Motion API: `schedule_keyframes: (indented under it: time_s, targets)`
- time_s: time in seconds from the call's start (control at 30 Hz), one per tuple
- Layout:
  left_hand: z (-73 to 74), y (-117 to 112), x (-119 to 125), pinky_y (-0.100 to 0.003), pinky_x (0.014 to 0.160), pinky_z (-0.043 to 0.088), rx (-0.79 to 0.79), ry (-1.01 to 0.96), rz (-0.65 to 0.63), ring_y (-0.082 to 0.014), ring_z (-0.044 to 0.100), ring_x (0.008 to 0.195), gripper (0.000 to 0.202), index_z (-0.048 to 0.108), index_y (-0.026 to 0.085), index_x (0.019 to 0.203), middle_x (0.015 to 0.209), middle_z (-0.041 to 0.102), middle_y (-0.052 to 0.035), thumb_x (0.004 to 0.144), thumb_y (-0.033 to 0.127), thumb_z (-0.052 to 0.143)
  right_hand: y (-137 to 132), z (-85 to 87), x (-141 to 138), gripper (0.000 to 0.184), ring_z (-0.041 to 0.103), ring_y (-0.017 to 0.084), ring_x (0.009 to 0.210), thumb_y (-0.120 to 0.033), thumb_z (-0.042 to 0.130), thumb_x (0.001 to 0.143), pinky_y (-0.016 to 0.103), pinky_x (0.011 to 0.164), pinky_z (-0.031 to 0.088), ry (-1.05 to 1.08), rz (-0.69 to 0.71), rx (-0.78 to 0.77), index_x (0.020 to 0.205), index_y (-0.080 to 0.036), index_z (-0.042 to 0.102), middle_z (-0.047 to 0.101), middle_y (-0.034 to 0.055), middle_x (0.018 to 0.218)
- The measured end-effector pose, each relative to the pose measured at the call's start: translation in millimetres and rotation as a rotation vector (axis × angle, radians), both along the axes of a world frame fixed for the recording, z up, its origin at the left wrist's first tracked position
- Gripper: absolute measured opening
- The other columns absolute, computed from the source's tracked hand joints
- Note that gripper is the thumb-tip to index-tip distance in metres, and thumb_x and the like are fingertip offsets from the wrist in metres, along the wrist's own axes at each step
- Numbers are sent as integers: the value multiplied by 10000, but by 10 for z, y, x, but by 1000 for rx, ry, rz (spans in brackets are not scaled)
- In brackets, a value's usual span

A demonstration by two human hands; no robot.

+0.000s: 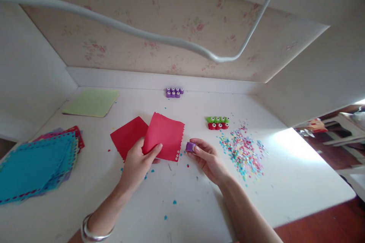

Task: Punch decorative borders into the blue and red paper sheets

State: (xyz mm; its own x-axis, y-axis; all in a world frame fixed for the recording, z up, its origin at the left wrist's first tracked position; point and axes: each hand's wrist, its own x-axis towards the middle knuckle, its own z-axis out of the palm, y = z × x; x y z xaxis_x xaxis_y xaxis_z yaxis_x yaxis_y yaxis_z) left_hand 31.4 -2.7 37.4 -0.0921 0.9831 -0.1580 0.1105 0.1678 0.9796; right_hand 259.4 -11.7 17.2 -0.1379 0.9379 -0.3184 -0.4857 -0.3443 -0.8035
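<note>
My left hand [139,163] pinches the lower edge of a red paper square [164,134] and holds it tilted above the white table [182,205]. Its right edge carries a row of punched notches. A second red sheet [127,136] lies flat just left of it. Close to the held sheet's lower right corner, my right hand [207,157] grips a small purple paper punch [190,146] between thumb and fingers.
A heap of coloured confetti [242,152] lies right of my right hand. Green and red punches [217,122] stand behind it, purple punches [174,92] by the back wall. A pale green sheet [92,102] lies at the back left, a stack of blue punched sheets [37,167] at the left edge.
</note>
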Motion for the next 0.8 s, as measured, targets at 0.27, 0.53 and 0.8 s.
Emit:
schedule_keyframes:
  time_s: [0.27,0.53,0.8]
  targets:
    - [19,-21,3,-281,570,595,7,-24,-9,-181,658,654,325,656,172,953,832,697,-28,774,440,698,-12,-13,-72,280,679,130,876,-263,788,766,272,878,529,-12,59,-2,1019,-210,681,728,25,966]
    - [3,-30,15,-286,592,602,7,-83,-2,-173,662,657,314,659,161,959,837,700,-29,775,412,701,-13,-58,-62,318,687,145,883,-274,806,744,308,906,515,-33,64,-3,1031,-222,679,731,27,980]
    - [7,-8,24,-336,755,613,-137,-580,83,-198,705,817,314,687,135,894,892,741,-40,636,259,815,-38,-2,-88,338,671,160,956,-278,800,751,297,928,504,-12,85,-1,1062,-207,688,718,40,1020]
